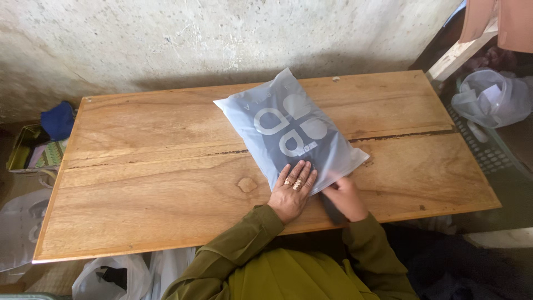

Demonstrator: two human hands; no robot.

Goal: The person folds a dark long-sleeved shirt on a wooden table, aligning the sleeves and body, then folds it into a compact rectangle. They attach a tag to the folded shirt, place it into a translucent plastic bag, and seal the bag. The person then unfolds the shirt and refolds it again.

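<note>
Wearing olive sleeves [244,244], nearest camera. Pressing left hand [292,190], ringed fingers [298,180] spread flat, onto near end of grey plastic mailer bag [288,129]. Pinching right hand [345,195] together at bag's near corner edge, beside dark strip [331,208]. Lying diagonally across middle of wooden table [144,166]. Sitting beyond right table edge: clear plastic bag [491,99]. Standing behind: concrete wall [166,39].
</note>
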